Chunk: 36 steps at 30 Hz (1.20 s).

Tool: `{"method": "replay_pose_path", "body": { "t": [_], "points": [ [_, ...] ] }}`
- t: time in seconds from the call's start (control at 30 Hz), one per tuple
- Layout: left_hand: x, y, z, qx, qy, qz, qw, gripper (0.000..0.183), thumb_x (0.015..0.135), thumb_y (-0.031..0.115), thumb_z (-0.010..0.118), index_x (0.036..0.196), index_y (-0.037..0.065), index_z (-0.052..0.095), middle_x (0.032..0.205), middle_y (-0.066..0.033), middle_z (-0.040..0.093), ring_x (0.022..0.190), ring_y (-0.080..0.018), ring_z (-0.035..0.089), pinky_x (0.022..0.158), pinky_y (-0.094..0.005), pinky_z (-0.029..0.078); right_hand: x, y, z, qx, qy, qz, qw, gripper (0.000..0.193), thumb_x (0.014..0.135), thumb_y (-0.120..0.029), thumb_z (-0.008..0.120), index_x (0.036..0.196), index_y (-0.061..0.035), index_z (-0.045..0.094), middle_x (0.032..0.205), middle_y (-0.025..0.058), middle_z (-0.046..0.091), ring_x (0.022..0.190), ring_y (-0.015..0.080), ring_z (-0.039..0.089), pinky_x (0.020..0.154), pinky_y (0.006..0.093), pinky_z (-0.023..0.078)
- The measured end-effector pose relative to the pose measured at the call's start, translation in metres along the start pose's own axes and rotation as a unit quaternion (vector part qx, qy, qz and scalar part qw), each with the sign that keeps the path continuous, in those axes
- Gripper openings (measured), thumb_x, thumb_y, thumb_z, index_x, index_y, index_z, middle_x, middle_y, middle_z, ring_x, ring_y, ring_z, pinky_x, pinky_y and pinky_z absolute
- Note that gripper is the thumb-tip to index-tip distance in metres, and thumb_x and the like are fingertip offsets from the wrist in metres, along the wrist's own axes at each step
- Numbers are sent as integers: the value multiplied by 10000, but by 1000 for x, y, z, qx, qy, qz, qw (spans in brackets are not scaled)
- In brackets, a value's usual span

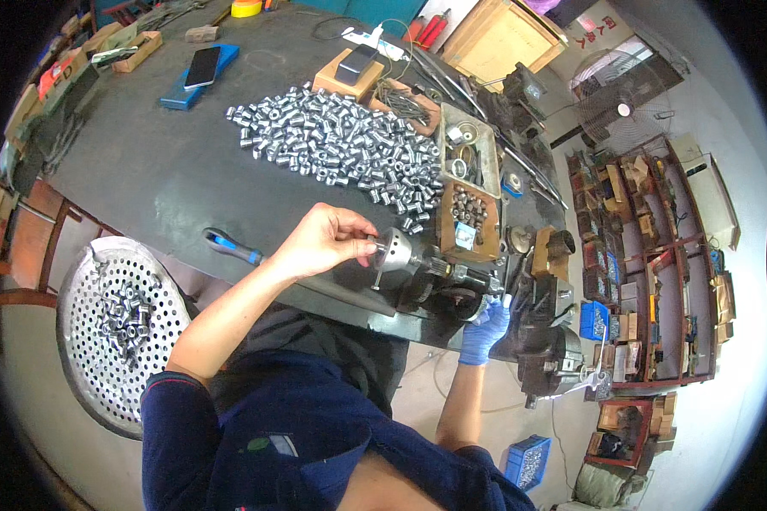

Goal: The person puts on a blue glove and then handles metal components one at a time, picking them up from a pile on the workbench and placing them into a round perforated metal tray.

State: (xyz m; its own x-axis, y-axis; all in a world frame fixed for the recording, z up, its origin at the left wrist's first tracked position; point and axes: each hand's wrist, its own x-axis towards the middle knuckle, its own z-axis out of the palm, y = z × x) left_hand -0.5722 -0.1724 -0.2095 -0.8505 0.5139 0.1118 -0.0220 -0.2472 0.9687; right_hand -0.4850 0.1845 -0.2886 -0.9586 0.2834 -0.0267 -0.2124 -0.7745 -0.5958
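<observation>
My bare left hand (332,240) pinches with thumb and fingertips at the front of a round metal chuck (395,258). Whatever sits between those fingertips is too small to make out. The chuck belongs to a small bench machine (439,277) at the table's near edge. My right hand (487,332), in a blue glove, is closed at the machine's near right side, beside a dark handwheel (462,300). What it grips is hidden by the fingers. Beyond the chuck lies a large pile of short shiny metal sleeves (341,145).
Left of my left hand lies a black-and-blue tool handle (230,247). A perforated metal basin (85,358) at lower left holds more sleeves. Right of the pile stand a box of small metal parts (446,223) and a grey tray (488,140). A phone (202,67) lies farther back.
</observation>
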Motion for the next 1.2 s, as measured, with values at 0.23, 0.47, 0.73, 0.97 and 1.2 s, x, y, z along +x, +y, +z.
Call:
{"method": "replay_pose_path", "body": {
  "t": [0.23, 0.47, 0.73, 0.97, 1.2],
  "points": [
    [1, 8, -1, 11, -10, -24, 1000, 185, 783, -11, 639, 941, -99, 600, 751, -129, 640, 646, -159, 628, 632, -254, 508, -11, -5, -3, -95, 49, -23, 994, 389, 886, -392, 520, 806, -19, 596, 622, 49, 576, 455, 67, 494, 328, 163, 329],
    [6, 17, 0, 24, -18, -70, 997, 193, 762, -33, 648, 931, -110, 596, 734, -122, 632, 609, -148, 617, 604, -249, 509, -17, -16, 6, -92, 76, 7, 993, 429, 910, -383, 473, 832, 22, 590, 584, 95, 571, 416, 126, 482, 348, 195, 369],
    [0, 16, 6, 164, -5, 97, 982, 191, 721, -72, 652, 909, -60, 626, 831, -94, 642, 725, -118, 601, 676, -234, 494, -32, -46, 44, -157, 7, -57, 986, 470, 910, -405, 459, 810, 27, 612, 540, 99, 537, 365, 102, 396, 325, 203, 330],
    [-1, 7, 3, -14, 14, -2, 1000, 213, 723, -55, 673, 931, -47, 628, 842, -89, 648, 789, -118, 615, 726, -244, 498, 44, -69, 63, -14, -154, 21, 988, 520, 915, -443, 415, 863, 42, 597, 490, 36, 385, 371, 103, 251, 327, 211, 263],
    [1, 2, 4, 71, 12, 45, 996, 232, 718, -33, 690, 943, -31, 631, 822, -76, 652, 778, -117, 616, 724, -251, 497, 106, -34, 3, -68, -61, 12, 996, 418, 901, -406, 480, 825, -10, 594, 638, 88, 598, 474, 135, 533, 344, 238, 368]
  ]
}}
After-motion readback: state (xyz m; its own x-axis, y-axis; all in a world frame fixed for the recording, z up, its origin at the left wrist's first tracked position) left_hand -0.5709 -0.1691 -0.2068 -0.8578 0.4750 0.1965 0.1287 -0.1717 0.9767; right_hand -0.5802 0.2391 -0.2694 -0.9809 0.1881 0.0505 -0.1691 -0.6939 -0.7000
